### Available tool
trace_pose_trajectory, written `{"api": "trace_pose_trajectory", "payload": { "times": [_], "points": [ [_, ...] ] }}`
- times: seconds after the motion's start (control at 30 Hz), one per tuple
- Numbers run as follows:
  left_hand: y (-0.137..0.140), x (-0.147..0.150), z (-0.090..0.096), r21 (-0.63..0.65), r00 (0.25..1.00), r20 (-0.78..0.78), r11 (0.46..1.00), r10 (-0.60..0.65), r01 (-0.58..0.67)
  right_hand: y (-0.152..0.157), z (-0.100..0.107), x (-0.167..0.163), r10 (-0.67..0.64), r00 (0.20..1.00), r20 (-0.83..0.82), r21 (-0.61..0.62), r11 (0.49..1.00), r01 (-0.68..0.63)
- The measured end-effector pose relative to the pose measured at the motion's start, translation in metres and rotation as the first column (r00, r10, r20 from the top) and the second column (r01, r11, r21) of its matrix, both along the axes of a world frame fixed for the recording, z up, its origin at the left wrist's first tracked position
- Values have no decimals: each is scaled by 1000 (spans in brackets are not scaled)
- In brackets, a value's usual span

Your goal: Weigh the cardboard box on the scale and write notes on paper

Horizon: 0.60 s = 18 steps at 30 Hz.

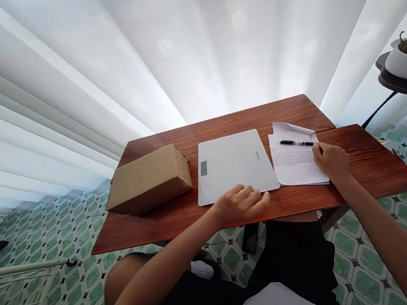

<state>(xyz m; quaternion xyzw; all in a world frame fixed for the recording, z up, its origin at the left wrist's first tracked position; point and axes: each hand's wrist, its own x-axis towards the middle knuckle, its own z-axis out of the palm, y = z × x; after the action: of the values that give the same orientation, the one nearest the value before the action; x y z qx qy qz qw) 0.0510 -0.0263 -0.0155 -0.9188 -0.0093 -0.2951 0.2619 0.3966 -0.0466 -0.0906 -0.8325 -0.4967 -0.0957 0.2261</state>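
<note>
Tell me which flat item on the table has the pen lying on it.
The handwritten paper at the table's right, under the right hand, carries the pen. The white scale beside it is bare, touched only by the left hand.

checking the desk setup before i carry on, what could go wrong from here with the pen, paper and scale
The pen lies loose on the paper, just beyond the right hand; a nudge of the sheet could send it rolling off the table. The left hand rests on the near edge of the scale, so leaning there might tip or slide it. The cardboard box sits at the table's left edge and could be knocked off.
</note>
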Motion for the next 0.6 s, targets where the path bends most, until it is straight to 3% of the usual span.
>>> {"api": "trace_pose_trajectory", "payload": {
  "times": [0.17, 0.5, 0.6],
  "points": [
    [5, -43, 0, 38, 986, 80, 988, 147, -151, 2, -5, 6, 8, 1000, -15, -68, 998, -9],
    [14, -99, -9, 21, 957, 199, 975, 211, -219, 2, -1, 9, 5, 1000, -28, -171, 985, -9],
    [18, -110, -17, 7, 943, 240, 971, 230, -239, 2, 2, 15, -29, 993, -118, -221, 975, 2]
  ]
}}
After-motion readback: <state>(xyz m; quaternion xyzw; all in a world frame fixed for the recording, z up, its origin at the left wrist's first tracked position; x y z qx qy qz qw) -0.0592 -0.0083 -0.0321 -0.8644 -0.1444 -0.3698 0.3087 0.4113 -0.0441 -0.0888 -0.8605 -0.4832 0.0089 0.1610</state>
